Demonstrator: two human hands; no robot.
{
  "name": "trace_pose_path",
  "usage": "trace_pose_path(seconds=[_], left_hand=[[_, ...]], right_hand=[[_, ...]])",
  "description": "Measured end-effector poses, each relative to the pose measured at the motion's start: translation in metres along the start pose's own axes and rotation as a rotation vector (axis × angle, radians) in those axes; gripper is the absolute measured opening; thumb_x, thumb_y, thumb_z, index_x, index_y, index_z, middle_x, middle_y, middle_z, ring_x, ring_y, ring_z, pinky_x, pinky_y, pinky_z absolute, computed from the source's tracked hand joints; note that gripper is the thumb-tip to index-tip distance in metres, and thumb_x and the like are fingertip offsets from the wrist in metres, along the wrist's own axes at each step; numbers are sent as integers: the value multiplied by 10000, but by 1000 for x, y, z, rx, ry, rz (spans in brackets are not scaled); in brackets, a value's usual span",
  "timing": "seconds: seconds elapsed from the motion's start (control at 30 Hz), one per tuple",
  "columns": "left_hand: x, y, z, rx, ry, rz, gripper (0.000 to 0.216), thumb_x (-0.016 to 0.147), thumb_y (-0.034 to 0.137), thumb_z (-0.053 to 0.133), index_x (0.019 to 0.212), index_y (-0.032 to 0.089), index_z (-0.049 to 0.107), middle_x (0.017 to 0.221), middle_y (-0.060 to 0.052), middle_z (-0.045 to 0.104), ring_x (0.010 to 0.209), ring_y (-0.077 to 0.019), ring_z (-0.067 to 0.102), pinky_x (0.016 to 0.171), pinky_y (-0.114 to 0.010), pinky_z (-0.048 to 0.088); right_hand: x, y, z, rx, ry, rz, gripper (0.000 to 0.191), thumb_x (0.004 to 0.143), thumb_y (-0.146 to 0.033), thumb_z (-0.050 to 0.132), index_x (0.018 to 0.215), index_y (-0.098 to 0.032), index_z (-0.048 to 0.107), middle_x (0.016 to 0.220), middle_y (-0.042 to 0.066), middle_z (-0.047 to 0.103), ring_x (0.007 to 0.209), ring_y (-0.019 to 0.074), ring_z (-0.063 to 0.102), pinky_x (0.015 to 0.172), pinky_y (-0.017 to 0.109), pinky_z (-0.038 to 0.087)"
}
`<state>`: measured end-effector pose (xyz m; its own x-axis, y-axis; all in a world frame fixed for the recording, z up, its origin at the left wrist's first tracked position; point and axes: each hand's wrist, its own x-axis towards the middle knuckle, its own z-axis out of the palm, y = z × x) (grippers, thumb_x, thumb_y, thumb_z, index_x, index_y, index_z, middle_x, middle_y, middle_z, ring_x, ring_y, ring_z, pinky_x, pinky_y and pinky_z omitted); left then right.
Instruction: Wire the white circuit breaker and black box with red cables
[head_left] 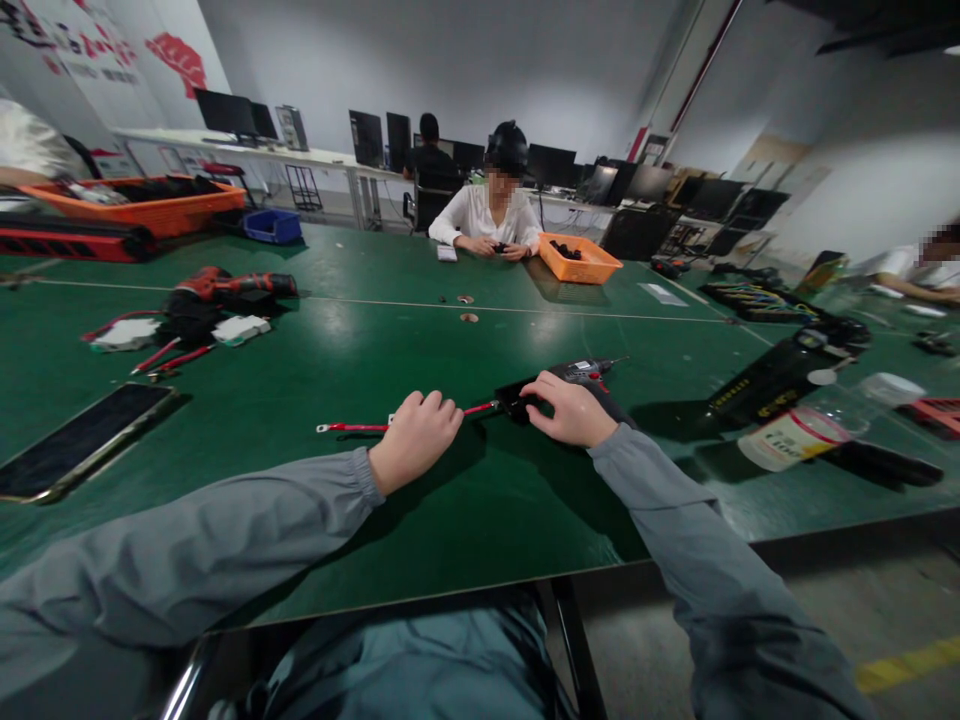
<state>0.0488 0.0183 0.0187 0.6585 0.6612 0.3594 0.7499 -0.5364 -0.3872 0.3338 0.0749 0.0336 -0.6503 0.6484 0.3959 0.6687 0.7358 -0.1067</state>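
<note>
A thin red cable with a metal lug at its left end lies across the green table. My left hand is curled into a fist over its middle, fingers closed on the cable. My right hand presses its fingertips on a small black part at the cable's right end. Just behind that hand lies an electric screwdriver, its bit pointing right.
A phone lies at the left edge. A red drill, white parts and red cables sit far left. Bottles lie at the right. Across the table a person sits beside an orange bin. The table's front edge is close.
</note>
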Motion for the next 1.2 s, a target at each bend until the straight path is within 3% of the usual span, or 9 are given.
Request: trace_pose_path(seconds=[0.13, 0.27, 0.53, 1.2], left_hand=[[0, 1, -1, -10, -2, -2, 148, 960, 127, 476, 920, 142, 618, 822, -89, 606, 800, -236, 523, 636, -355, 260], [0, 1, -1, -30, -11, -10, 158, 959, 121, 471, 929, 138, 625, 831, -96, 608, 802, -238, 521, 639, -348, 263], [0, 0, -4, -34, -51, -8, 155, 953, 120, 481, 934, 139, 633, 830, -96, 616, 818, -240, 523, 645, -345, 271], [1, 2, -2, -36, -39, -38, 147, 957, 113, 456, 915, 137, 595, 829, -96, 595, 794, -246, 526, 612, -346, 266]], right_hand=[[1, -5, -1, -136, -63, -73, 289, 914, -385, 610, 1131, -195, 616, 1035, 89, 642, 812, 202, 629, 678, 301, 460], [3, -7, 7, -209, -68, -91, 264, 943, -339, 580, 1153, -183, 618, 1013, 96, 651, 809, 200, 635, 654, 295, 451], [4, -5, 12, -108, -47, -73, 247, 963, -346, 555, 1140, -191, 633, 1009, 87, 671, 859, 201, 655, 688, 293, 472], [2, -5, 5, 168, 45, 6, 220, 957, -350, 556, 1111, -217, 642, 857, 43, 589, 750, 177, 570, 688, 308, 458]])
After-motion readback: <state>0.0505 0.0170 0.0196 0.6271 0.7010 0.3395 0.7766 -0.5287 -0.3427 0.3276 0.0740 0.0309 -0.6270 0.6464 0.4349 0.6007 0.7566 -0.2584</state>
